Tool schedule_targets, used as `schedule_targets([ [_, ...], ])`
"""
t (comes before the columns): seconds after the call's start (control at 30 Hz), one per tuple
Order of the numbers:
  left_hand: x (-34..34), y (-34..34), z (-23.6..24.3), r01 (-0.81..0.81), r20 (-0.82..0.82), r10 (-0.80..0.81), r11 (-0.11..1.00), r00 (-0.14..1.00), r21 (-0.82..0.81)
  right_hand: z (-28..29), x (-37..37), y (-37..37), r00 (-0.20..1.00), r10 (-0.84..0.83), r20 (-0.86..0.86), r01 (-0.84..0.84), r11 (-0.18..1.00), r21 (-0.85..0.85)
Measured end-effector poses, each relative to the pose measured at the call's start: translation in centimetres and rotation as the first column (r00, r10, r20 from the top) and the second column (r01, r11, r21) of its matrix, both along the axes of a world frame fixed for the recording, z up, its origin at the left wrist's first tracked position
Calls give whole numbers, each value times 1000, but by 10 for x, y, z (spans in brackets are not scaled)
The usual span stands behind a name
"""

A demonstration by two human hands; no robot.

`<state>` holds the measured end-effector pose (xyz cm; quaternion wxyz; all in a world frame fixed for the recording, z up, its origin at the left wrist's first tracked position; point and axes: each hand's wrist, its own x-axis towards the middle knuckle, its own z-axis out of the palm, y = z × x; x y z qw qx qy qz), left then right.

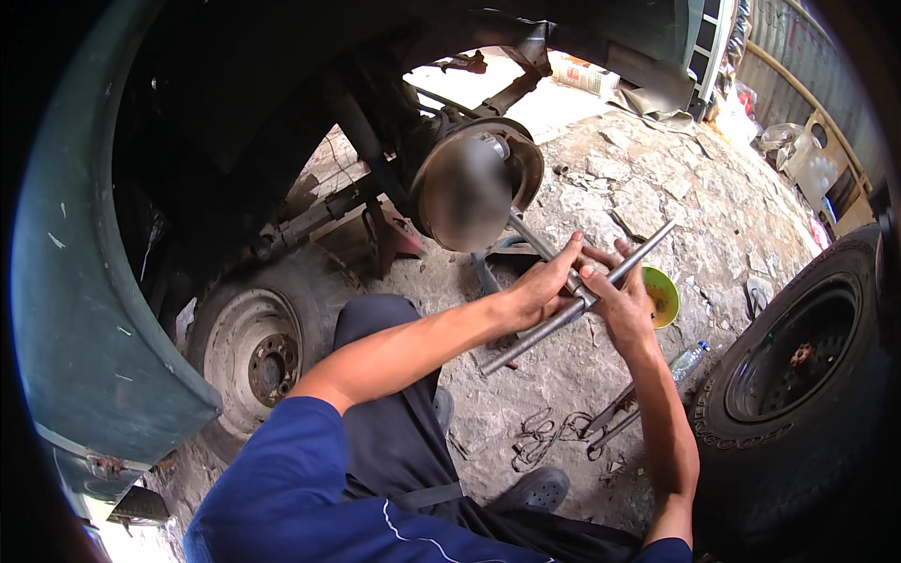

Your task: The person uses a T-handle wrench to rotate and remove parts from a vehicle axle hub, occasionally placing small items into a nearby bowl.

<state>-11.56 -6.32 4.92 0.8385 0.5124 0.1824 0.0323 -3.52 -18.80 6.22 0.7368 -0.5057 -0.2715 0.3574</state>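
Note:
A steel T-handle wrench (627,266) lies slantwise before me, its long crossbar running from lower left to upper right. Its shaft (533,235) reaches up to the rusty wheel hub and brake drum (526,159) under the vehicle; a blur hides how its far end meets the hub. My left hand (544,293) is closed around the shaft near the crossbar, thumb pointing up. Against the joint of shaft and crossbar, my right hand (616,293) grips from the right, its thumb pressed on the metal.
A wheel (253,347) lies at left under the green fender (113,300); another tyre (798,357) stands at right. On the rough stone ground are a green bowl (665,293), a plastic bottle (690,360), a tangled cord (542,436) and a reddish stand (392,242).

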Motion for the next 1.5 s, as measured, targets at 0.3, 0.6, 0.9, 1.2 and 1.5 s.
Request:
schedule_targets([
  [0.3, -16, 28, -22, 229, -114, -234, 972, 965, -52, 4, -30, -12, 337, 101, 936, 242, 951, -190],
  [0.6, -2, 26, -22, 56, -321, -119, 979, 940, -198, -83, -74, -21, -436, 191, 879, 209, 972, -107],
  [0.9, 1, 3, -6, -239, -243, 173, 930, 955, -278, -208, -11, -23, -607, 180, 774, 123, 984, -131],
  [1.2, 23, -14, -25, -466, -266, 389, 799, 882, -380, -186, -20, -9, 710, -51, 703, 106, 994, -36],
  [1.5, 7, -6, -31, -425, -270, 343, 829, 900, -363, -177, 23, 28, 678, -259, -688, 109, 961, -254],
])
